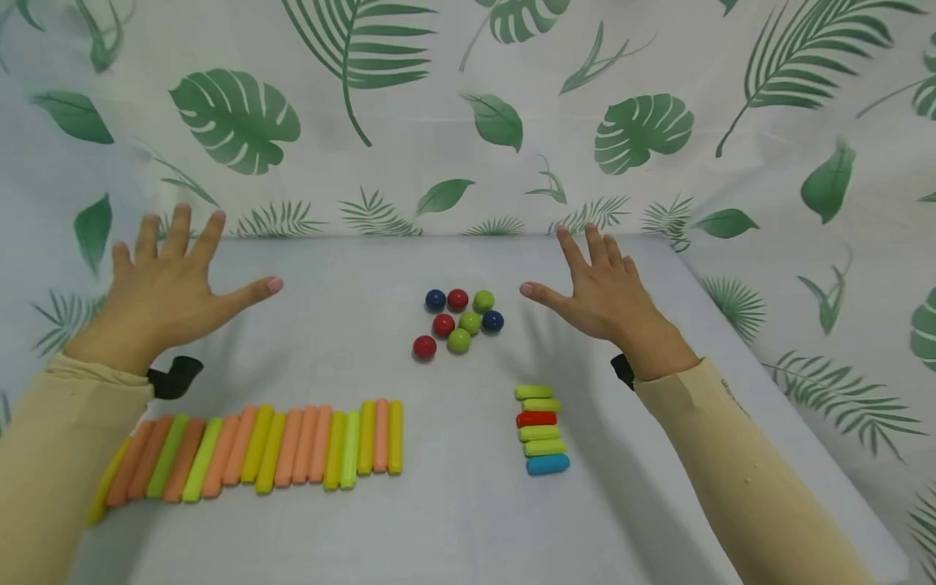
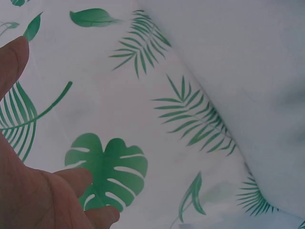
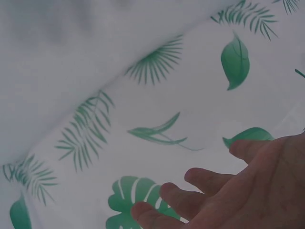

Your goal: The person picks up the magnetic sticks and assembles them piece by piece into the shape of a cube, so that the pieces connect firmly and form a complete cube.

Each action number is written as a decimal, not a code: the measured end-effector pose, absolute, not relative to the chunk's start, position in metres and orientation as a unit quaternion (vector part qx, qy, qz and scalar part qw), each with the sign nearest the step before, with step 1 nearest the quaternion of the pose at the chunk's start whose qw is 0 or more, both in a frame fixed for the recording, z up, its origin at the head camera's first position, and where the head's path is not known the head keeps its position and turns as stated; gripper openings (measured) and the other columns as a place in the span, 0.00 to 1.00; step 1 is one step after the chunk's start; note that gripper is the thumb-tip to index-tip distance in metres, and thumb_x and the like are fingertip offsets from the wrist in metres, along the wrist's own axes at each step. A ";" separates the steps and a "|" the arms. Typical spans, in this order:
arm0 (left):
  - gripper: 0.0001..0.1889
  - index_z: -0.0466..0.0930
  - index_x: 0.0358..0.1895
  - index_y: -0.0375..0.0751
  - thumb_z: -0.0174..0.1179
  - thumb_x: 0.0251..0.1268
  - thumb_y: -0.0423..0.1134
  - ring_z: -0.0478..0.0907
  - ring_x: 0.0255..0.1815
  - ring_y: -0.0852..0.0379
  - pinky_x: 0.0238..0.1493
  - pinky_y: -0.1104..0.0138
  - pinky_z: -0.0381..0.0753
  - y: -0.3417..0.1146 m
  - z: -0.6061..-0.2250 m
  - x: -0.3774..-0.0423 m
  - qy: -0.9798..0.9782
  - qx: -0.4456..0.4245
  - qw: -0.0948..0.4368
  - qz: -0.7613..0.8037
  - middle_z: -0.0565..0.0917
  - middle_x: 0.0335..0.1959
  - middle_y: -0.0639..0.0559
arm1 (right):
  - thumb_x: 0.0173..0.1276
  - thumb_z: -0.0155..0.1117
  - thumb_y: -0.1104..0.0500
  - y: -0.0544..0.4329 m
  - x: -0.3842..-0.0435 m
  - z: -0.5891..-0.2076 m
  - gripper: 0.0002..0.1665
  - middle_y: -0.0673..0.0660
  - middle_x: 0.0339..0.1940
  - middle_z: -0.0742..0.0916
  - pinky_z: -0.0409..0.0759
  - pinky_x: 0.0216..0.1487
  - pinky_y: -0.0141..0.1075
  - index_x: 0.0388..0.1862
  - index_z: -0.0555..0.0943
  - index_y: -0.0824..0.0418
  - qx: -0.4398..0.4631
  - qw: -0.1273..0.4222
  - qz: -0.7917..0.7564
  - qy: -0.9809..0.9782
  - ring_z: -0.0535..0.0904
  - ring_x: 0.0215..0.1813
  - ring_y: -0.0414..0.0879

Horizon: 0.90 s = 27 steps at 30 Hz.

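My left hand (image 1: 164, 296) is raised over the table's left side with fingers spread, holding nothing. On the right, my right hand (image 1: 603, 292) hovers with its fingers spread too, and nothing is in it. Between the hands lies a cluster of red, blue and green balls (image 1: 458, 340), nearer to the right hand. A long row of orange, yellow and green sticks (image 1: 301, 445) lies below the left hand. Several shorter sticks (image 1: 539, 434), yellow-green, red and blue, are stacked in a column below the right hand. Both wrist views show only spread fingers before the leaf-print cloth.
A white table (image 1: 468, 528) carries all the balls and sticks. Leaf-print cloth (image 1: 541, 154) hangs along its back and right side. A dark wrist-camera mount (image 1: 175, 378) sticks out beside the left sleeve, and another (image 1: 623, 371) beside the right one.
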<state>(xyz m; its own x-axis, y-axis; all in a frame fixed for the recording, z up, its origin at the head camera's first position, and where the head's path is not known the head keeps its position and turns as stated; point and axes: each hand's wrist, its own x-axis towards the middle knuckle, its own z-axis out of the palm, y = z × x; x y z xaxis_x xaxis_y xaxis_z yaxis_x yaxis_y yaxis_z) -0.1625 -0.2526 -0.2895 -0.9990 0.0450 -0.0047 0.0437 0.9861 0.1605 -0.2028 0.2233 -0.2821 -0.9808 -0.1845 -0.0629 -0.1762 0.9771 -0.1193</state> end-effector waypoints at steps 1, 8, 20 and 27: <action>0.61 0.27 0.81 0.40 0.40 0.62 0.82 0.21 0.74 0.20 0.63 0.24 0.29 -0.253 -0.290 -0.162 0.997 0.022 0.005 0.080 0.25 0.78 0.27 | 0.65 0.45 0.18 0.223 -0.202 -0.282 0.65 0.71 0.82 0.43 0.39 0.73 0.68 0.85 0.39 0.54 -0.090 0.038 -0.058 0.994 0.37 0.80 0.72; 0.61 0.28 0.81 0.40 0.40 0.62 0.81 0.23 0.74 0.19 0.63 0.23 0.31 -0.253 -0.292 -0.158 0.996 0.027 -0.001 0.084 0.28 0.78 0.26 | 0.65 0.46 0.19 0.225 -0.194 -0.283 0.64 0.71 0.82 0.44 0.40 0.73 0.68 0.85 0.39 0.54 -0.090 0.029 -0.064 0.993 0.38 0.80 0.72; 0.55 0.36 0.82 0.37 0.45 0.69 0.74 0.31 0.76 0.21 0.69 0.29 0.36 -0.240 -0.290 -0.151 0.985 0.066 -0.014 0.156 0.35 0.79 0.26 | 0.70 0.48 0.23 0.230 -0.187 -0.289 0.60 0.68 0.82 0.50 0.53 0.70 0.69 0.85 0.41 0.54 -0.113 -0.017 -0.164 0.980 0.50 0.79 0.69; 0.49 0.43 0.82 0.37 0.48 0.73 0.68 0.41 0.79 0.30 0.72 0.35 0.44 -0.215 -0.295 -0.155 0.962 0.075 -0.003 0.264 0.45 0.81 0.32 | 0.72 0.48 0.26 0.226 -0.181 -0.295 0.56 0.65 0.81 0.56 0.56 0.70 0.67 0.85 0.44 0.54 -0.092 0.001 -0.242 0.966 0.54 0.79 0.65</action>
<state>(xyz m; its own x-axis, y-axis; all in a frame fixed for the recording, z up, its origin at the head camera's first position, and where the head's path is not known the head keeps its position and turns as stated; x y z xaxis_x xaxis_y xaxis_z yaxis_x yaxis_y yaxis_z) -0.1553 -0.2151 -0.2954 -0.9888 0.1425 0.0451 0.1456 0.8496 0.5070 -0.1814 0.2256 -0.2946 -0.9830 -0.1787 0.0417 -0.1772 0.8658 -0.4680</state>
